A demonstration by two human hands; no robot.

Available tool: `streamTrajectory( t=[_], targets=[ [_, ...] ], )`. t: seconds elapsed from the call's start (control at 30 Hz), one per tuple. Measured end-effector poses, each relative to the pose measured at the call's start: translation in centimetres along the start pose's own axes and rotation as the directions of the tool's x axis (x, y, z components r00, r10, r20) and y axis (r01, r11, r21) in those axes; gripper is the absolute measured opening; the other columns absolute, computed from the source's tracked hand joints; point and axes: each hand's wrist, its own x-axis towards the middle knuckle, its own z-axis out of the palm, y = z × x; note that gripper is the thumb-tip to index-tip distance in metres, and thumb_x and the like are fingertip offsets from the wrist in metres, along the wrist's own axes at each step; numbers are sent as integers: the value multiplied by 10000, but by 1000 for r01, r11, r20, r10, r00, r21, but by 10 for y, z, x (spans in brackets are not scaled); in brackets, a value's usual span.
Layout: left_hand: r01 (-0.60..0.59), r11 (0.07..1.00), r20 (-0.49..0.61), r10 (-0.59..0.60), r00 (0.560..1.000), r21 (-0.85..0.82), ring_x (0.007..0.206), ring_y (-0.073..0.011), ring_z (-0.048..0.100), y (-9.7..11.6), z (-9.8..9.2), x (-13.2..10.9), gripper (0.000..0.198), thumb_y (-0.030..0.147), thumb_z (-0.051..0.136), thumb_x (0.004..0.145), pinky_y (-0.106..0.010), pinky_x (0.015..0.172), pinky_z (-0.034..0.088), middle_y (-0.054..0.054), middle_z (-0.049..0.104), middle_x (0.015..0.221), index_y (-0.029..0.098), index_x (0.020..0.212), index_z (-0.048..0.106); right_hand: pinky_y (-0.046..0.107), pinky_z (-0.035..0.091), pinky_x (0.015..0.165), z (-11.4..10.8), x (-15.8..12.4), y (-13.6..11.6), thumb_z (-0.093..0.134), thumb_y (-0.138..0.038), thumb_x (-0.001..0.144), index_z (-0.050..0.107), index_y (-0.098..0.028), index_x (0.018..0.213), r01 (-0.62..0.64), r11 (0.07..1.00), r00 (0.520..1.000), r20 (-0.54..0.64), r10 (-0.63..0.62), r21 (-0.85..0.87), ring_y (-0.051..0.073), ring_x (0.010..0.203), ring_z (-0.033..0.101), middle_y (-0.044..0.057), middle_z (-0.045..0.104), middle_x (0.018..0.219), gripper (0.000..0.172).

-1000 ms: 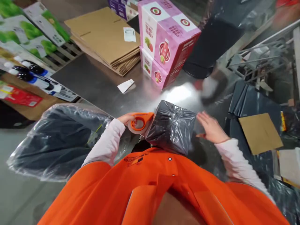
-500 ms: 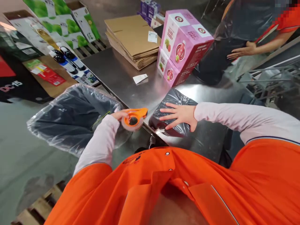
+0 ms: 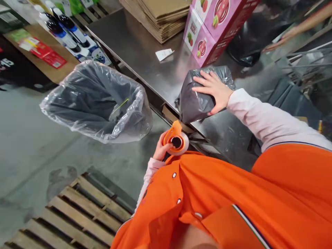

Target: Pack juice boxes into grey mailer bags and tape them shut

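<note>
We have two hands in view, our left hand (image 3: 162, 148) and our right hand (image 3: 214, 91), with one tape dispenser (image 3: 176, 142) and one black plastic parcel (image 3: 194, 98). Far off are two pink boxes (image 3: 199, 46), one stack of flattened cardboard (image 3: 155, 17), and one paper slip (image 3: 164, 54) on one steel table (image 3: 135, 52). To the left are one clear plastic sack (image 3: 95, 103) and one wooden pallet (image 3: 77, 211); far right, one co-worker's hand (image 3: 281, 39).

Warehouse packing area shown by steel table (image 3: 135, 45), stacked flattened cartons (image 3: 158, 17), pink product boxes (image 3: 215, 31), wooden pallet (image 3: 77, 211), concrete floor (image 3: 52, 155).
</note>
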Motion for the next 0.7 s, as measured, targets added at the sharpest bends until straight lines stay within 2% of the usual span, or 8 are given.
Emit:
streamTrajectory(
  t=[0.13, 0.27, 0.37, 0.47, 0.57, 0.63, 0.7],
  targets=[
    [28, 995, 133, -16, 991, -92, 1268, -362, 695, -39, 16, -19, 847, 264, 926, 548, -445, 1051, 576, -119, 735, 1378, 224, 1346, 648, 755, 3, 1350, 6, 14, -16, 1018, -641, 503, 446, -260, 1718, -255, 967, 966, -46, 255, 10, 541, 1696, 81, 96, 225, 1837, 1396],
    [-25, 998, 118, 31, 993, -54, 1249, -360, 689, -58, 30, -25, 818, 243, 909, 525, -454, 1086, 544, -93, 748, 1289, 211, 1300, 650, 690, 71, 1393, 12, 29, -25, 1044, -561, 529, 573, -280, 1633, -358, 929, 918, -146, 369, 95, 497, 1706, 116, 59, 317, 1811, 1233],
    [-97, 995, 93, 98, 991, -22, 1257, -351, 666, -59, 48, -13, 794, 209, 864, 515, -442, 1083, 534, -85, 733, 1281, 216, 1277, 642, 688, 89, 1395, 15, 36, -28, 1063, -530, 512, 652, -277, 1535, -386, 905, 882, -218, 419, 176, 466, 1705, 135, 51, 410, 1765, 1132],
    [-110, 994, 59, 111, 992, -12, 1234, -332, 652, -59, 75, 6, 771, 224, 821, 531, -423, 1050, 536, -84, 706, 1268, 215, 1274, 615, 756, 12, 1371, 16, 40, -29, 1097, -462, 428, 622, -263, 1562, -458, 872, 852, -195, 486, 173, 501, 1697, 123, 70, 382, 1776, 1245],
    [-131, 991, -2, 131, 991, 17, 1221, -307, 642, -63, 102, 20, 773, 232, 796, 550, -403, 1047, 532, -82, 673, 1285, 220, 1296, 592, 738, 96, 1385, 13, 39, -31, 1103, -397, 374, 668, -318, 1501, -457, 865, 841, -216, 496, 206, 494, 1696, 154, 37, 420, 1758, 1211],
    [-166, 986, -28, 167, 986, 18, 1225, -297, 643, -66, 113, 27, 768, 240, 780, 568, -397, 1055, 534, -82, 665, 1295, 224, 1307, 574, 718, 124, 1391, 10, 38, -33, 1099, -373, 382, 682, -329, 1481, -462, 853, 823, -241, 514, 241, 478, 1694, 173, 24, 444, 1746, 1176],
    [-214, 976, -56, 215, 975, 23, 1234, -290, 647, -68, 119, 33, 745, 245, 753, 597, -394, 1059, 544, -81, 664, 1305, 228, 1316, 557, 733, 70, 1389, 6, 41, -37, 1091, -345, 435, 619, -321, 1558, -525, 815, 781, -242, 576, 246, 464, 1696, 167, 16, 403, 1772, 1218]
  ],
)
